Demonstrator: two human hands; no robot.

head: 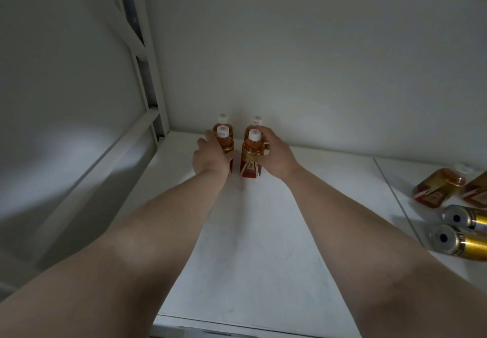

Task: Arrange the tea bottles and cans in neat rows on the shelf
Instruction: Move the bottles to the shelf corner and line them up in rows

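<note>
Shelf in white fills the view, with a white back wall behind it and a metal frame on the left side. Both bare forearms reach far forward over the shelf, almost straight, and they come together near the back wall.

Left hand lies with its back up and the fingers spread around the left front bottle, grasping it from the left side; the thumb passes in front of the label. Right hand grasps the right front bottle from the right side, with the fingertips curled on its shoulder under the cap.

Four bottles stand upright in two short rows close to the wall: the two held ones in front, and directly behind them the left back bottle and the right back bottle, of which mostly the white caps show. All hold amber tea.

At the right edge, well apart from the hands, two more bottles lie on their sides, and just in front of them two gold cans lie with their silver ends to the camera.

The label on the right front bottle is gold and red with some white marks, maybe characters, but too blurred for reading.
</note>
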